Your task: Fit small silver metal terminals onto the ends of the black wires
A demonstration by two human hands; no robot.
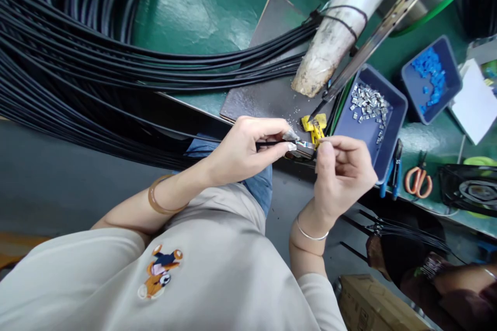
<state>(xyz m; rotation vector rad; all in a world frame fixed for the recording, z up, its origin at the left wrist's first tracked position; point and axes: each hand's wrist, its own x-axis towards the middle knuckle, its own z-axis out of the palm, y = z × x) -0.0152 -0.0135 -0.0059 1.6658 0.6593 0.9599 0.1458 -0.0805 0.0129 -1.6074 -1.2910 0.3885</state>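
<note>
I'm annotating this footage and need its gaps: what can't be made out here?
Head view: wires at the held cable's end, too small to count.
Head view: whether the right hand grips anything, hidden by its fingers.
Head view: black cable bundle's far ends, cut off by the left edge.

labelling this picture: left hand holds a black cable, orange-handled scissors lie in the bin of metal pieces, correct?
Wrong place: the scissors lie on the green table, outside the bin, as the head view shows; the left hand does hold a black cable.
</note>
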